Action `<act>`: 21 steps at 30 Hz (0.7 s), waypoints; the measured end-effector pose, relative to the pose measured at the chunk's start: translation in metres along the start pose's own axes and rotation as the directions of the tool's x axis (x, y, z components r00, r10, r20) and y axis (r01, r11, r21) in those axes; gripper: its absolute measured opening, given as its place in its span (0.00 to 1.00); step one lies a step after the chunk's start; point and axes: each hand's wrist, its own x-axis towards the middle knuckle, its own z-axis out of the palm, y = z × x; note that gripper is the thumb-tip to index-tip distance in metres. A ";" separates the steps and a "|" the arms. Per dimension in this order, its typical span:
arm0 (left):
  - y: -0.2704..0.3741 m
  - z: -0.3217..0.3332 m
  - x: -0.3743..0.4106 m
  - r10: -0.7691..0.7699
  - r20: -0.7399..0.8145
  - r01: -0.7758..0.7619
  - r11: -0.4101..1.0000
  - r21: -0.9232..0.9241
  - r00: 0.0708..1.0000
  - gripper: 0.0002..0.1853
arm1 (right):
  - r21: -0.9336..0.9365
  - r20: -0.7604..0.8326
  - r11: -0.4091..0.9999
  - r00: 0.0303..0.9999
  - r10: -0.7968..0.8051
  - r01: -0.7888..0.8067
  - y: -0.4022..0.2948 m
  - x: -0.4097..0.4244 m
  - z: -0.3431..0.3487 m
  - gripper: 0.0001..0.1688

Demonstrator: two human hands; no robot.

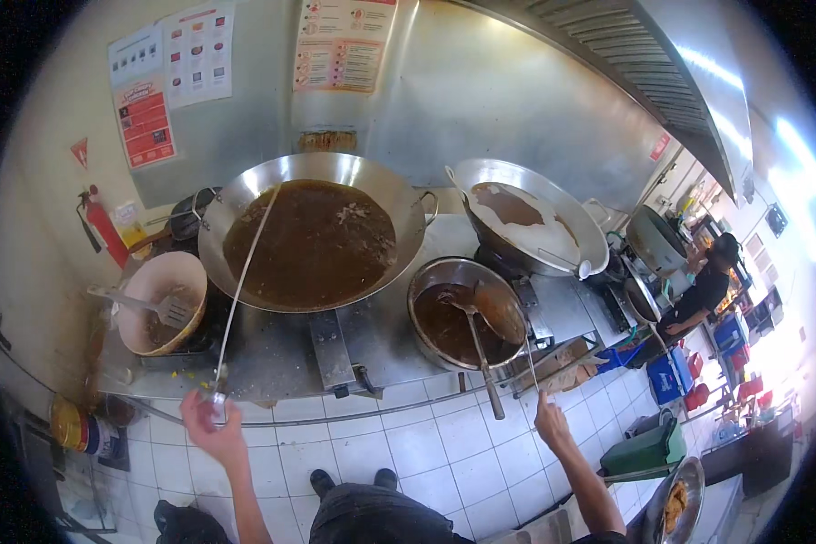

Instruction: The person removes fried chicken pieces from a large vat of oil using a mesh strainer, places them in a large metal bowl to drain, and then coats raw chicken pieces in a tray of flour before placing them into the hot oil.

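My left hand (214,432) grips the shiny end of a long thin metal rod (245,272). The rod slants up across the near rim of a large metal wok (313,163), its far end by the dark liquid. My right hand (551,425) holds the thin handle of a ladle (500,313). The ladle's wide bowl rests in a steel pot (418,340) of brown liquid, leaning towards the right wall. A second utensil with a long handle (486,374) stands in the same pot, its handle hanging over the near rim.
A wok (588,224) of foamy liquid stands at right. At left, a smaller pan (129,326) holds a slotted turner (170,311). A fire extinguisher (105,224) hangs on the wall. Another person (700,292) stands far right. A bowl with fried food (697,476) is at lower right.
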 end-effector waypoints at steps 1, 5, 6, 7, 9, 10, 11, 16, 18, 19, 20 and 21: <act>-0.001 0.016 0.003 0.011 0.019 -0.011 1.000 0.018 1.000 0.27 | -0.031 -0.015 1.000 1.000 0.002 -0.002 0.006 -0.003 0.007 0.29; 0.001 0.054 0.013 0.050 0.094 -0.059 0.994 0.094 0.994 0.26 | -0.080 -0.068 0.996 0.998 0.018 -0.023 0.026 -0.010 0.032 0.25; 0.003 0.060 0.014 0.057 0.103 -0.069 0.991 0.112 0.993 0.26 | -0.065 -0.053 0.997 0.998 0.028 -0.031 0.027 -0.009 0.030 0.24; 0.004 0.064 0.015 0.055 0.100 -0.066 0.992 0.103 0.993 0.26 | -0.050 -0.038 0.998 0.999 0.037 -0.039 0.028 -0.008 0.028 0.23; 0.003 0.069 0.017 0.052 0.079 -0.058 0.995 0.082 0.995 0.25 | -0.044 -0.045 0.998 0.998 0.036 -0.038 0.031 -0.009 0.028 0.21; 0.001 0.070 0.019 0.060 0.069 -0.066 0.994 0.089 0.996 0.25 | -0.051 -0.061 0.998 0.997 0.039 -0.042 0.029 -0.011 0.027 0.21; -0.003 0.071 0.022 0.068 0.056 -0.073 0.992 0.098 0.996 0.25 | -0.059 -0.076 0.997 0.996 0.037 -0.042 0.028 -0.012 0.026 0.21; -0.019 0.069 0.033 0.105 0.038 -0.109 0.983 0.150 0.994 0.25 | 0.144 -0.047 0.988 0.996 0.070 -0.062 0.044 -0.004 0.025 0.18; -0.018 0.072 0.040 0.138 0.044 -0.144 0.974 0.177 0.989 0.25 | 0.227 -0.097 0.973 0.993 0.067 -0.043 0.021 -0.010 -0.004 0.16; -0.016 0.069 0.046 0.169 0.035 -0.173 0.968 0.184 0.985 0.25 | 0.213 -0.107 0.977 0.993 0.042 -0.019 0.006 -0.010 -0.015 0.15; -0.013 0.069 0.049 0.153 0.036 -0.157 0.974 0.163 0.988 0.24 | 0.266 -0.152 0.964 0.988 0.009 0.032 -0.012 -0.014 -0.035 0.15; -0.014 0.065 0.051 0.147 0.022 -0.149 0.976 0.159 0.989 0.24 | 0.313 -0.198 0.946 0.980 -0.018 0.081 -0.031 -0.017 -0.054 0.15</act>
